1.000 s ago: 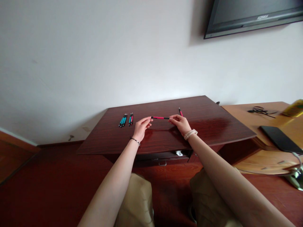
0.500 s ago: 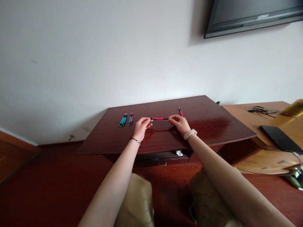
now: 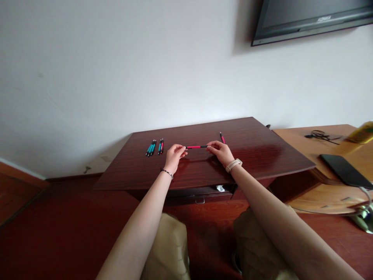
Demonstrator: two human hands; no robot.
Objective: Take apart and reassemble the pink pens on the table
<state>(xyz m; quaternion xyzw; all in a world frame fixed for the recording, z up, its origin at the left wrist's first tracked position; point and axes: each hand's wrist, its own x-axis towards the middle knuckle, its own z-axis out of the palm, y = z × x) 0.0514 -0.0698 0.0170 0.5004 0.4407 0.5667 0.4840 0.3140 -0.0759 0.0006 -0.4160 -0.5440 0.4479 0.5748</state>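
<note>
I have the left hand [image 3: 174, 155] and right hand [image 3: 222, 151] each pinching one end of a pink pen [image 3: 196, 147], level above the dark surface [image 3: 262, 155]. Grouped pens [image 3: 154, 147] lie left; another pink pen [image 3: 222, 137] lies just behind the right hand.

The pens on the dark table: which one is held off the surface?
The pink pen held level between the left hand and right hand. The pen group and single pink pen lie flat.
</note>
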